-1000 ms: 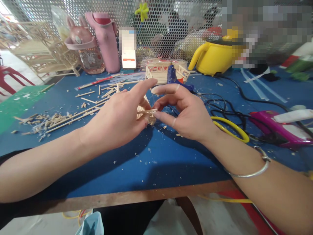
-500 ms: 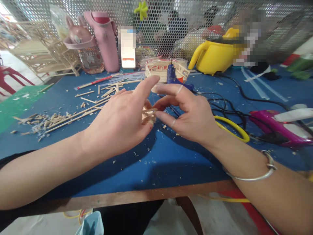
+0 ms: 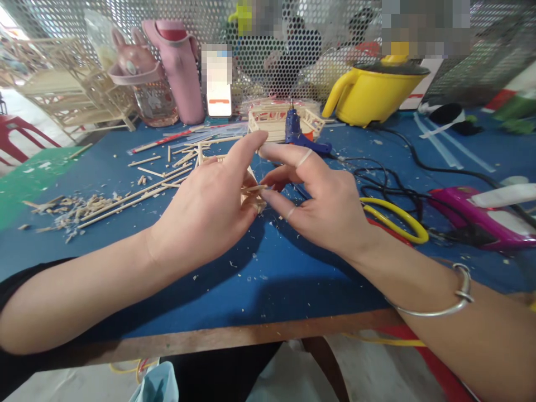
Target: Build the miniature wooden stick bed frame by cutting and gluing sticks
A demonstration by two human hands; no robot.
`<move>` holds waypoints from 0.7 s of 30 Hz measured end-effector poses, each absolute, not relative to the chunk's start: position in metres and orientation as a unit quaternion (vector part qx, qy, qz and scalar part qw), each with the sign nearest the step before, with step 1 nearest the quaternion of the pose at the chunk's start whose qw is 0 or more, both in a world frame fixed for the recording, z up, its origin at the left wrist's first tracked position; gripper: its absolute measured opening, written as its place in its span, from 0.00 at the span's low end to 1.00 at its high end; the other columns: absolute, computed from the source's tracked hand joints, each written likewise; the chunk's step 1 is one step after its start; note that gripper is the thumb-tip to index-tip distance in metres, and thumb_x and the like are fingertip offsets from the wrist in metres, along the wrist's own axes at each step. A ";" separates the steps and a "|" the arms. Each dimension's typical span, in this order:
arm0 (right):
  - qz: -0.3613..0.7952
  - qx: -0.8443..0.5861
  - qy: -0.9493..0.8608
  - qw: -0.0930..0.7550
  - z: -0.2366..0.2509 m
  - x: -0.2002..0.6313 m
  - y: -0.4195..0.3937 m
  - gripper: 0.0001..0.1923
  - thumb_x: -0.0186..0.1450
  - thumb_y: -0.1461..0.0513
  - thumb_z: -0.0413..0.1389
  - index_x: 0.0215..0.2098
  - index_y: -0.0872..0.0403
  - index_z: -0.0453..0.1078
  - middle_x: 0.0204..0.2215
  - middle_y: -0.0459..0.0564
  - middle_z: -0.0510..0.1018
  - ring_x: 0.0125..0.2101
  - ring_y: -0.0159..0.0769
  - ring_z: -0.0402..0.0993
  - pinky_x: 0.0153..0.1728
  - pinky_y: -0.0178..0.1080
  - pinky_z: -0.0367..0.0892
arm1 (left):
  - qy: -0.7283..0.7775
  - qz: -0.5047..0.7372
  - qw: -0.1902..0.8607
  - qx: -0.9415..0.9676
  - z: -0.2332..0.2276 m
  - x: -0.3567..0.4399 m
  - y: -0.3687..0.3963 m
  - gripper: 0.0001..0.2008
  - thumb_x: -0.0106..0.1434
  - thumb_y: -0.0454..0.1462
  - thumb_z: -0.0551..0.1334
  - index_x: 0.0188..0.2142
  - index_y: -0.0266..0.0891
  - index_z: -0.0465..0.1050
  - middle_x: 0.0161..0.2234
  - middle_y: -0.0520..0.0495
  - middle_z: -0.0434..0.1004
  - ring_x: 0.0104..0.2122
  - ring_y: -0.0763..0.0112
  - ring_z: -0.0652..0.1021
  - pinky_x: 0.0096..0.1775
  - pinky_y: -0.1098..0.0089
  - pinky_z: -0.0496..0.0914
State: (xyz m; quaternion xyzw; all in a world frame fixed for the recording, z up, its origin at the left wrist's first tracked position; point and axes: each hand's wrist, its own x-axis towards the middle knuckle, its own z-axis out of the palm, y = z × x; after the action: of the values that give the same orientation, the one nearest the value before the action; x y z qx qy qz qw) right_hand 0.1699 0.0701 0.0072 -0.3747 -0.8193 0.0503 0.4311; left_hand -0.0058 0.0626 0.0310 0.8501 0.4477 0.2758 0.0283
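At the centre of the blue worktop (image 3: 268, 279) we see both hands meeting over a small assembly of thin wooden sticks (image 3: 252, 196). The left hand (image 3: 205, 209) has its grip closed on this stick piece from the left, with the index finger stretched forward above it. The right hand (image 3: 322, 204) pinches the free end of one stick between thumb and fingertips, so its grip is also closed on the piece; pale bands sit on two of its fingers, and a silver bangle (image 3: 444, 304) circles the wrist. The stick piece is held just above the worktop, between the two hands. Behind the left hand lie loose long sticks (image 3: 134, 198) and a heap of offcuts (image 3: 75, 209). Beyond the hands stand a blue glue gun (image 3: 295, 131) and a stick-built tray (image 3: 274, 120); to the right lie yellow-handled cutters (image 3: 393, 218) and a yellow kettle (image 3: 372, 95).
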 end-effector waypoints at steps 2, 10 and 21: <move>0.090 -0.374 -0.814 0.435 0.008 0.170 0.071 0.24 0.59 0.65 0.57 0.54 0.46 0.65 0.39 0.45 0.78 0.36 0.37 0.77 0.43 0.43 0.71 | 0.454 0.273 0.026 0.847 0.032 -0.006 0.062 0.33 0.56 0.31 0.56 0.61 0.43 0.51 0.38 0.50 0.79 0.40 0.62 0.77 0.43 0.61 0.70; 0.152 -0.363 -0.809 0.437 0.008 0.172 0.075 0.25 0.57 0.67 0.58 0.53 0.48 0.65 0.33 0.43 0.77 0.34 0.35 0.76 0.44 0.42 0.70 | 0.465 0.263 0.016 0.845 0.032 -0.004 0.061 0.32 0.57 0.32 0.56 0.61 0.36 0.52 0.38 0.49 0.80 0.38 0.63 0.78 0.53 0.59 0.66; 0.175 -0.364 -0.790 0.462 0.007 0.168 0.077 0.20 0.58 0.66 0.57 0.50 0.49 0.67 0.32 0.43 0.76 0.33 0.34 0.75 0.41 0.41 0.71 | 0.457 0.280 0.019 0.844 0.029 -0.004 0.064 0.32 0.55 0.31 0.57 0.59 0.45 0.52 0.37 0.52 0.79 0.39 0.62 0.78 0.50 0.59 0.68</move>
State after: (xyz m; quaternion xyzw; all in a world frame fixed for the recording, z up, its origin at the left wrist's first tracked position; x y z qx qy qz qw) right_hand 0.1680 0.0767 0.0066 -0.3636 -0.7899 0.1750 0.4618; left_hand -0.0037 0.0641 0.0288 0.8441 0.4567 0.2801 0.0195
